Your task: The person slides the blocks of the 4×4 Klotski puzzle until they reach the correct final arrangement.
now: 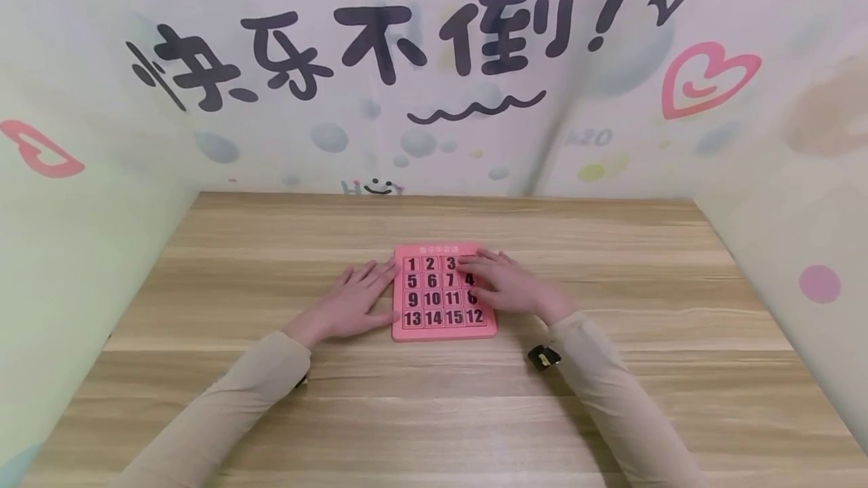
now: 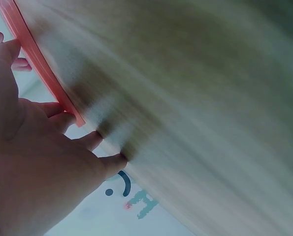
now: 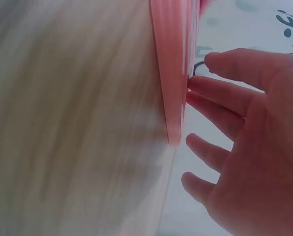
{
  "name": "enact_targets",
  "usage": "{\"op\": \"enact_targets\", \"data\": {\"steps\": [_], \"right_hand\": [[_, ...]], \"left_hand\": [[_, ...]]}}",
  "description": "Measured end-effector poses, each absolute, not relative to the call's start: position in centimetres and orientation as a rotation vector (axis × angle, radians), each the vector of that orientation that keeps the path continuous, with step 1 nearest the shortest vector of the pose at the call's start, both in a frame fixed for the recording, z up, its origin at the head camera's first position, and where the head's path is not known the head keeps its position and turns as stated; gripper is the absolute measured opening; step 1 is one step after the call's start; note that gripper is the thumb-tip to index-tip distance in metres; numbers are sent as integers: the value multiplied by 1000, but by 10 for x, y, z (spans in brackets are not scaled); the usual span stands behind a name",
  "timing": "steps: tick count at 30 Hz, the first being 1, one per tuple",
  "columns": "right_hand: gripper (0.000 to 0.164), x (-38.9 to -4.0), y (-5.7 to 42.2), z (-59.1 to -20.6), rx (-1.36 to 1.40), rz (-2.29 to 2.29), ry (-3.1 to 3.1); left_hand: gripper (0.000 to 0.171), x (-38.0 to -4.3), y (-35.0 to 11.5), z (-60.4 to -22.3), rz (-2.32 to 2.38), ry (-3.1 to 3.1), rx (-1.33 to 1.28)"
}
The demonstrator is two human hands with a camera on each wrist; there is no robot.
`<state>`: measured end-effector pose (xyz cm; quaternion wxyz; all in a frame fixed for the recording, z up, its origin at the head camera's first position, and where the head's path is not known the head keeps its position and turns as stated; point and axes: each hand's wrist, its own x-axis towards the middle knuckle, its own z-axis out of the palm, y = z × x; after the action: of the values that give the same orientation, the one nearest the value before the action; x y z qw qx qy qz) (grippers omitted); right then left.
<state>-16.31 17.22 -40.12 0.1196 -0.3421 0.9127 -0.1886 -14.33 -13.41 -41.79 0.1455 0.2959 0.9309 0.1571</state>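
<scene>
A pink number slide puzzle [image 1: 444, 333] lies flat on the table, its black-numbered tiles facing up. The rows read 1, 2, 3; 5, 6, 7, 4; 9, 10, 11, 8; and 13, 14, 15, 12. My left hand [image 1: 347, 306] is spread along its left side, thumb at the lower edge and fingertips at the upper edge. In the left wrist view, two fingertips rest on the table beyond the puzzle's corner. Over the upper right tiles reaches my right hand [image 1: 513, 285], fingers extended, fingertips at the tile faces. They hide the spot right of the 3.
The wood-grain table [image 1: 434, 413] extends around the puzzle. A printed cloth wall [image 1: 434, 149] with dark characters rises behind the table's far edge, and pale side walls flank it. A small black object [image 1: 544, 357] shows beside the right sleeve.
</scene>
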Motion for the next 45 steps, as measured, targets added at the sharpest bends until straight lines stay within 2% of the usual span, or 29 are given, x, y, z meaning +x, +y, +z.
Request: {"op": "enact_targets", "data": {"steps": [16,32,45], "right_hand": [[47,-160,173,-402,-1037,-549,2677],[43,-137,186,-401,-1072,-482,2713],[46,-131,195,-409,-1051,-502,2770]], "left_hand": [[82,-142,-134,-417,474,2674,850],[81,-142,-135,-416,480,2675,859],[81,-144,-135,-419,472,2681,869]]}}
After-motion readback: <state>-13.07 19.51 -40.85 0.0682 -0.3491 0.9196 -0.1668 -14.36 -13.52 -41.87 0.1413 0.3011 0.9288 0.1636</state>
